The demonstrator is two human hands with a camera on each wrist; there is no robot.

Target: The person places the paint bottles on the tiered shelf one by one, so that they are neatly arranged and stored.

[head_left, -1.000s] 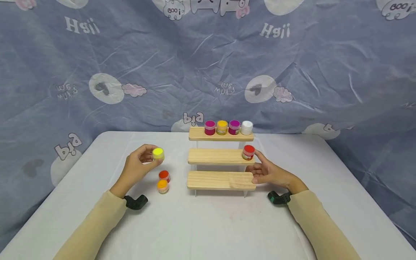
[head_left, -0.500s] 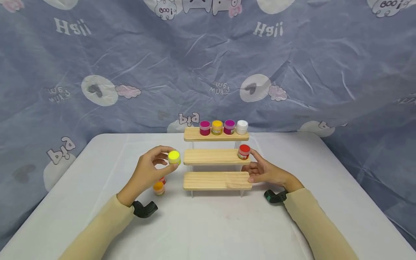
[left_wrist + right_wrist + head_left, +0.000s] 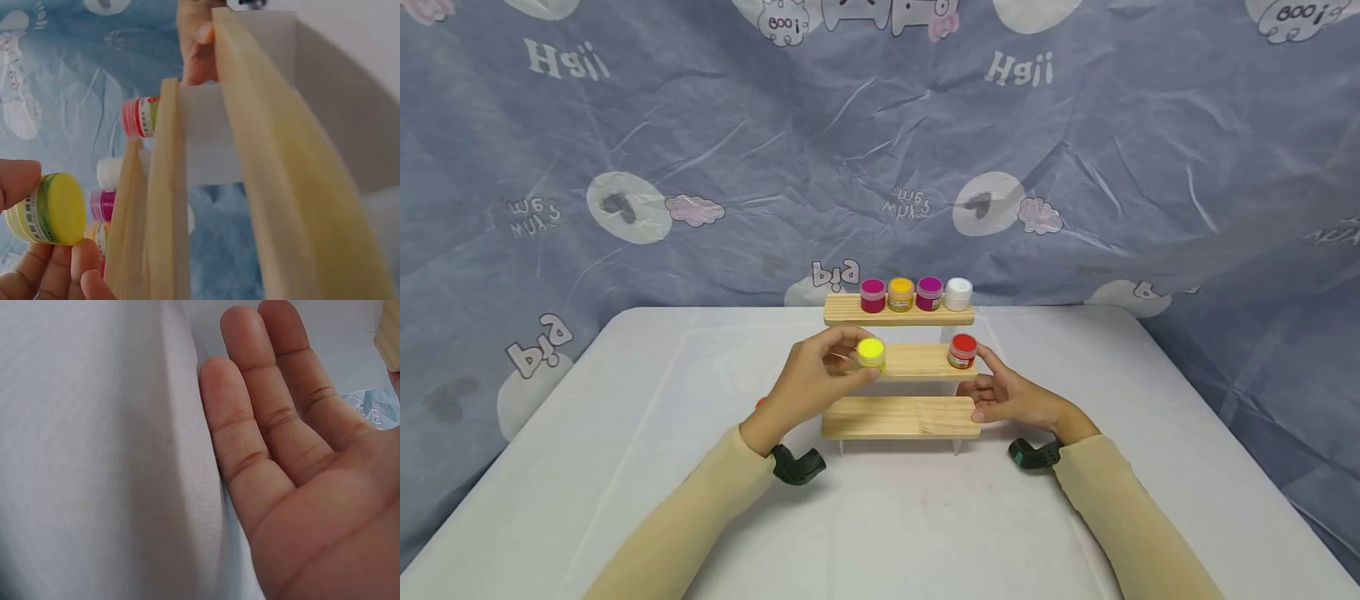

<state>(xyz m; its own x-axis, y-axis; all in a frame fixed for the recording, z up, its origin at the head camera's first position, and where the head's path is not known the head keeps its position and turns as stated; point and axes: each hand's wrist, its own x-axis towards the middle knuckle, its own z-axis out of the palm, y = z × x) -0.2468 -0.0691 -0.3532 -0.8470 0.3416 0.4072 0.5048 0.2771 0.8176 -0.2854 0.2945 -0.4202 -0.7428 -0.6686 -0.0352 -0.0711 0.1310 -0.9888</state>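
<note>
My left hand [image 3: 820, 377] pinches a small paint jar with a bright yellow lid [image 3: 871, 352] between thumb and fingers. The jar overlaps the left part of the middle tier of a three-tier wooden display shelf [image 3: 901, 418]. In the left wrist view the yellow jar [image 3: 53, 209] shows a printed label. At the shelf's right end, my right hand [image 3: 1018, 400] touches the lower tier's edge with its thumb, and its index finger reaches up beside a red-lidded jar [image 3: 962, 352] on the middle tier. Three fairly straight fingers [image 3: 247, 412] show in the right wrist view, beside white cloth.
On the top tier stand a magenta jar [image 3: 872, 296], a yellow-orange jar [image 3: 901, 294], a purple jar [image 3: 929, 293] and a white jar [image 3: 958, 294]. A bit of red lid [image 3: 761, 402] peeks out behind my left wrist. White cloth [image 3: 880, 517] covers the table; a patterned curtain [image 3: 820, 167] hangs behind.
My left hand has carried the yellow-lidded jar rightward from the left side of the table to the middle tier, and its forearm now hides the orange-lidded jar. The right hand stays at the shelf's end.
</note>
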